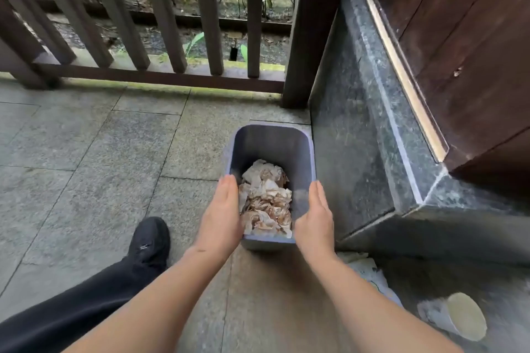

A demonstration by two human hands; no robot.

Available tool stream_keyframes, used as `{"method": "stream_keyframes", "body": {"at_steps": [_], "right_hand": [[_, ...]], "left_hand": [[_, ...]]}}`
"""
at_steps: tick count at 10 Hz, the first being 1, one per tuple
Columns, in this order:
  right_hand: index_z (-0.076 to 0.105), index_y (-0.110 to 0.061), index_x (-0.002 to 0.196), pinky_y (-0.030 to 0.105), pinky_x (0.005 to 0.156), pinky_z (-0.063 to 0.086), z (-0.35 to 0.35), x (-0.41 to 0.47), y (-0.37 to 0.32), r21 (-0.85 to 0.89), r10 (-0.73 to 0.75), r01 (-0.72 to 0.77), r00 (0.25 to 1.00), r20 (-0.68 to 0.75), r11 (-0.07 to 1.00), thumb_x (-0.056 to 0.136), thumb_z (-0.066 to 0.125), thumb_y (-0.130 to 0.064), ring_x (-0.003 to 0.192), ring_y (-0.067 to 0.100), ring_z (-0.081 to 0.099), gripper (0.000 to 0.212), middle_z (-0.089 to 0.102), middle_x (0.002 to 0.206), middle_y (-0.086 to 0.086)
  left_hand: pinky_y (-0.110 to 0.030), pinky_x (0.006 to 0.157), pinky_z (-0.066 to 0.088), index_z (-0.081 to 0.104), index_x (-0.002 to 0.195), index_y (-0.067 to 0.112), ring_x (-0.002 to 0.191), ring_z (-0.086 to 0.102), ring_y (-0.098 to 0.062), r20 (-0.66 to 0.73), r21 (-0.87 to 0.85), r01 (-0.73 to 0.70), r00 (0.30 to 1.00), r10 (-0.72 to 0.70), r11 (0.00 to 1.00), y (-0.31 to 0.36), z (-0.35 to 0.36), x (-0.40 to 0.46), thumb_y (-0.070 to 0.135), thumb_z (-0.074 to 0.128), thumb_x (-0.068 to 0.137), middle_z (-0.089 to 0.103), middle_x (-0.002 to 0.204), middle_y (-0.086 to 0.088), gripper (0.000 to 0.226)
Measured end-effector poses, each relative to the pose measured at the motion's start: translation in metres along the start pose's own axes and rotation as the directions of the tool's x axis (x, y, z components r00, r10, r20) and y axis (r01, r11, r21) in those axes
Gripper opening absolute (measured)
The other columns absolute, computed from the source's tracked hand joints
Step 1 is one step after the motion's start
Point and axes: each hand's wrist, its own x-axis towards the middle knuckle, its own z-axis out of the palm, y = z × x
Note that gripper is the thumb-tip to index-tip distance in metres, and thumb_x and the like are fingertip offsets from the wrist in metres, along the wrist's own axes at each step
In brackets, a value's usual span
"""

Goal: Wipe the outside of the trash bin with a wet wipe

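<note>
Head view: trash bin (272, 142) braced, no wipe in hand

Presses left hand (222, 215), fingers straight, flat on its left wall; right hand (314, 218) likewise opposite, gripping nothing. Risks tipping out crumpled paper (266, 203) if squeezed unevenly or lifted. Sits on grey stone paving (86, 146), wooden railing (160, 8) behind, stone step (372, 123) just beside at right, paper cup (464, 318) nearer.

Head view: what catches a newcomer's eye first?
A grey trash bin at centre, beside a dark stone ledge, holds stained crumpled paper. The left hand and right hand lie flat against its two sides, fingers straight. A dark wooden railing runs across the top, and a paper cup lies at lower right.
</note>
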Motion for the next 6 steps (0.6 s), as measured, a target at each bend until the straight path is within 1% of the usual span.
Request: {"method": "stream_keyframes", "body": {"at_steps": [1, 2, 3, 4, 5, 6], "right_hand": [[0.019, -0.018, 0.155, 0.015, 0.102, 0.024, 0.003, 0.051, -0.009, 0.013, -0.007, 0.007, 1.000, -0.018, 1.000, 0.085, 0.042, 0.011, 0.143, 0.017, 0.032, 0.079, 0.015, 0.162, -0.008], [0.020, -0.018, 0.155, 0.027, 0.104, 0.037, 0.004, 0.101, -0.024, -0.027, -0.024, 0.022, 0.998, -0.053, 0.999, 0.087, 0.040, 0.010, 0.137, 0.023, 0.040, 0.076, 0.015, 0.162, -0.009], [0.023, -0.016, 0.152, 0.032, 0.095, 0.043, 0.009, 0.145, -0.035, -0.080, -0.013, 0.004, 0.994, -0.107, 0.997, 0.088, 0.039, 0.009, 0.127, 0.027, 0.048, 0.071, 0.019, 0.161, -0.007], [0.029, -0.012, 0.147, 0.029, 0.077, 0.039, 0.012, 0.181, -0.038, -0.162, -0.033, 0.010, 0.989, -0.144, 0.987, 0.085, 0.041, 0.007, 0.112, 0.031, 0.055, 0.065, 0.029, 0.155, -0.002], [0.021, -0.016, 0.152, 0.029, 0.083, 0.040, 0.011, 0.202, -0.036, -0.161, -0.051, 0.031, 0.992, -0.119, 0.986, 0.086, 0.041, 0.004, 0.121, 0.029, 0.050, 0.072, 0.016, 0.161, -0.009], [0.010, -0.019, 0.156, 0.037, 0.104, 0.039, 0.006, 0.200, -0.039, -0.209, -0.015, 0.011, 1.000, -0.016, 0.978, 0.090, 0.040, 0.003, 0.145, 0.024, 0.024, 0.076, 0.002, 0.164, -0.009]], "left_hand": [[-0.038, 0.115, 0.028, 0.023, 0.149, 0.001, 0.147, 0.020, -0.031, -0.036, -0.023, -0.064, 0.997, 0.063, 0.998, 0.004, 0.010, 0.048, -0.005, 0.044, 0.085, 0.025, 0.156, -0.016, 0.068], [-0.031, 0.120, 0.011, 0.017, 0.153, -0.001, 0.150, 0.008, -0.025, -0.083, -0.007, -0.101, 0.992, 0.100, 0.995, 0.009, 0.020, 0.100, 0.002, 0.040, 0.094, 0.015, 0.162, -0.015, 0.064], [-0.032, 0.120, 0.011, 0.016, 0.154, 0.000, 0.150, 0.005, -0.024, -0.098, 0.016, -0.144, 0.985, 0.145, 0.989, 0.012, 0.028, 0.153, 0.007, 0.038, 0.097, 0.012, 0.163, -0.015, 0.061], [-0.034, 0.120, 0.014, 0.016, 0.154, 0.000, 0.150, 0.005, -0.024, -0.107, 0.029, -0.168, 0.980, 0.170, 0.985, 0.016, 0.034, 0.187, 0.011, 0.038, 0.098, 0.014, 0.162, -0.015, 0.061], [-0.030, 0.120, 0.008, 0.015, 0.154, 0.000, 0.150, 0.003, -0.023, -0.127, 0.059, -0.183, 0.974, 0.189, 0.981, 0.016, 0.041, 0.204, 0.019, 0.039, 0.097, 0.012, 0.163, -0.014, 0.065], [-0.037, 0.121, 0.003, 0.007, 0.156, 0.002, 0.150, -0.002, -0.026, -0.047, 0.162, -0.187, 0.979, 0.197, 0.969, 0.013, 0.037, 0.201, 0.036, 0.035, 0.098, 0.006, 0.164, -0.015, 0.072]]}}
